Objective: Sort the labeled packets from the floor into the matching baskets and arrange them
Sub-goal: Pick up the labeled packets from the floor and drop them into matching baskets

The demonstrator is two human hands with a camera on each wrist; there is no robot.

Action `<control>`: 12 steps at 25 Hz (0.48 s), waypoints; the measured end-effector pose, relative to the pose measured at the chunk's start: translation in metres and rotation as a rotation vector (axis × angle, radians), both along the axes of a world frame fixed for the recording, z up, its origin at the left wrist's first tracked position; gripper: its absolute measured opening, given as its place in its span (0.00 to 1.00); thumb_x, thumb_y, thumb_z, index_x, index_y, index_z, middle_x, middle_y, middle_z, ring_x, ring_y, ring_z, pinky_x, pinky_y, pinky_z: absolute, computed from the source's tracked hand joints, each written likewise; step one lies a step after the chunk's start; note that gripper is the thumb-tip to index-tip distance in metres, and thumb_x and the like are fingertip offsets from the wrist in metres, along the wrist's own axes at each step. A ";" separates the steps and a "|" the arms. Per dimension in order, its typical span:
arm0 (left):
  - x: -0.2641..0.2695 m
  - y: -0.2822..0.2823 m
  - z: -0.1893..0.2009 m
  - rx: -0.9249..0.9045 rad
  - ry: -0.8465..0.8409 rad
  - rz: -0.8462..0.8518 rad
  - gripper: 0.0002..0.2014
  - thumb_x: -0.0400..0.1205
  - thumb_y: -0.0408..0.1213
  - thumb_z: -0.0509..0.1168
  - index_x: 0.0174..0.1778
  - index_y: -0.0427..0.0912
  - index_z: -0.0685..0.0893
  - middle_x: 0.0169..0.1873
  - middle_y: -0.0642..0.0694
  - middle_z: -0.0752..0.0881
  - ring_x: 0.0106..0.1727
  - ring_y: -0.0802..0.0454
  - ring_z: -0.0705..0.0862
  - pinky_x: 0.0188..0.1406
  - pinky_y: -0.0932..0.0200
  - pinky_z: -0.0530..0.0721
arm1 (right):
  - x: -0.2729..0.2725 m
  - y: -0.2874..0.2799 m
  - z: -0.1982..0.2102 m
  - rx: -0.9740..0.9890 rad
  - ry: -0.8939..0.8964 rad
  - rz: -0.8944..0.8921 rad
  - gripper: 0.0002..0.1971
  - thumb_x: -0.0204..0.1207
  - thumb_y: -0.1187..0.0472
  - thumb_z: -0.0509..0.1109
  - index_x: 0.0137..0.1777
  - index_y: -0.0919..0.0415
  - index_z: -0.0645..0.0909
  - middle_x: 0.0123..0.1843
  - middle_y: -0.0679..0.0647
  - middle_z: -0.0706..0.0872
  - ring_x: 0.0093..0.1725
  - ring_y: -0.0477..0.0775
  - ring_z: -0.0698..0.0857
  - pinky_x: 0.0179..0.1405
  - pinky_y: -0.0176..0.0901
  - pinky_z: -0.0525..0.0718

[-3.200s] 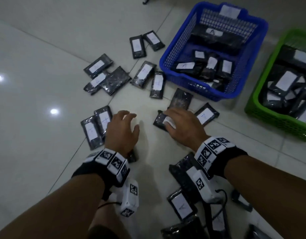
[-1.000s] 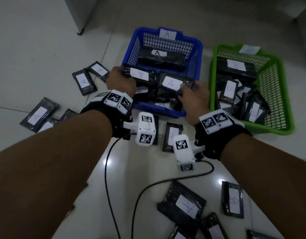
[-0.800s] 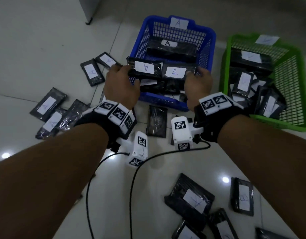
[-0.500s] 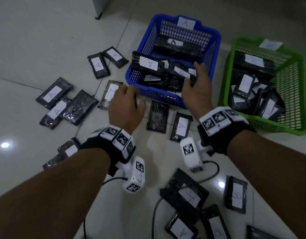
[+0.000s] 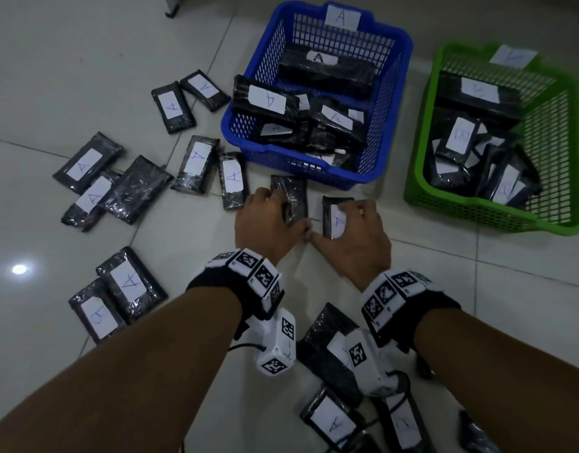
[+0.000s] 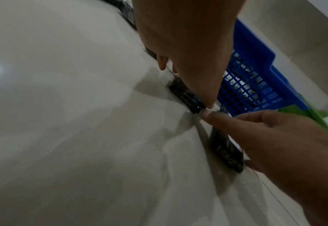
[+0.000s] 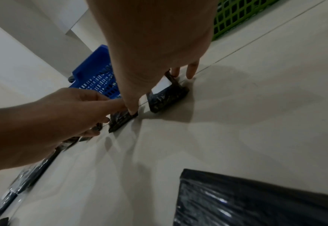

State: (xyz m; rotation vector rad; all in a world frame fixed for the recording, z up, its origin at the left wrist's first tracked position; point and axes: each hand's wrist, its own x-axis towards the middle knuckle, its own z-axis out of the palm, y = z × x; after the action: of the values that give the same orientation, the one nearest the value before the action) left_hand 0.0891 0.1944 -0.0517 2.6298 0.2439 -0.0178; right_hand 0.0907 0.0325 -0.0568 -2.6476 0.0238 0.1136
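Observation:
Black wrapped packets with white hand-written labels lie scattered on the tiled floor. The blue basket (image 5: 392,148), tagged A, holds several A packets. The green basket (image 5: 422,178) to its right holds several more. My left hand (image 5: 286,212) grips a packet lying label-down (image 5: 294,194) on the floor just in front of the blue basket, fingers on its far edge and thumb on its near end. My right hand (image 5: 337,222) grips a labelled packet (image 5: 329,210) beside it the same way. In the right wrist view this labelled packet (image 7: 167,93) sits on the floor under my palm.
Several A packets (image 5: 196,161) lie left of the blue basket, with more packets (image 5: 128,282) at near left. A larger packet (image 5: 324,348) and others lie under my wrists, along with a cable. A furniture leg (image 5: 170,11) stands at the far left.
Both hands left two A packets in the blue basket, then drew back down to the floor in front of it. Each now holds a new packet.

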 end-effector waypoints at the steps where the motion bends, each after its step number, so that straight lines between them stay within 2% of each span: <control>1: 0.001 -0.002 -0.001 -0.011 0.001 0.015 0.25 0.68 0.58 0.75 0.49 0.41 0.82 0.49 0.40 0.83 0.51 0.39 0.81 0.42 0.49 0.81 | 0.001 0.001 -0.002 0.011 0.012 0.000 0.36 0.63 0.39 0.79 0.68 0.55 0.76 0.66 0.55 0.74 0.64 0.58 0.77 0.55 0.54 0.82; 5: 0.004 -0.007 0.003 -0.023 0.066 0.043 0.29 0.68 0.54 0.76 0.57 0.39 0.79 0.54 0.38 0.80 0.56 0.38 0.79 0.47 0.46 0.82 | -0.002 -0.014 -0.007 0.189 0.051 -0.023 0.36 0.63 0.57 0.79 0.72 0.56 0.72 0.65 0.59 0.75 0.65 0.62 0.75 0.62 0.54 0.78; 8: 0.002 -0.012 0.006 -0.025 0.122 0.067 0.33 0.66 0.48 0.75 0.64 0.37 0.74 0.57 0.37 0.80 0.59 0.35 0.78 0.51 0.41 0.83 | -0.006 -0.034 -0.002 0.159 0.178 -0.060 0.45 0.60 0.57 0.82 0.77 0.55 0.66 0.65 0.59 0.76 0.65 0.61 0.74 0.63 0.53 0.76; 9: 0.000 -0.014 0.008 -0.006 0.142 0.075 0.34 0.66 0.47 0.74 0.65 0.37 0.72 0.57 0.37 0.80 0.59 0.35 0.78 0.52 0.41 0.83 | -0.006 -0.041 0.001 0.164 0.229 -0.069 0.44 0.61 0.57 0.83 0.77 0.55 0.67 0.65 0.58 0.77 0.65 0.60 0.76 0.63 0.51 0.77; 10: -0.002 -0.016 0.009 0.011 0.152 0.079 0.33 0.67 0.46 0.73 0.66 0.37 0.71 0.56 0.37 0.81 0.58 0.35 0.78 0.51 0.41 0.82 | -0.006 -0.046 0.004 0.210 0.272 -0.075 0.39 0.62 0.57 0.84 0.73 0.56 0.70 0.63 0.56 0.81 0.62 0.58 0.79 0.60 0.47 0.80; 12: -0.009 -0.018 0.014 0.019 0.111 0.095 0.27 0.72 0.41 0.68 0.65 0.37 0.70 0.51 0.36 0.83 0.53 0.34 0.80 0.44 0.44 0.81 | -0.007 -0.054 0.012 0.365 0.335 -0.079 0.24 0.67 0.59 0.83 0.61 0.57 0.79 0.54 0.53 0.87 0.50 0.53 0.85 0.43 0.37 0.84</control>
State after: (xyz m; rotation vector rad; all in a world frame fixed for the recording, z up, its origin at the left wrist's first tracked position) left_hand 0.0796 0.1762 -0.0375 2.6366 0.4090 -0.1308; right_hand 0.0837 -0.0218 -0.0445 -2.2338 0.1988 0.4860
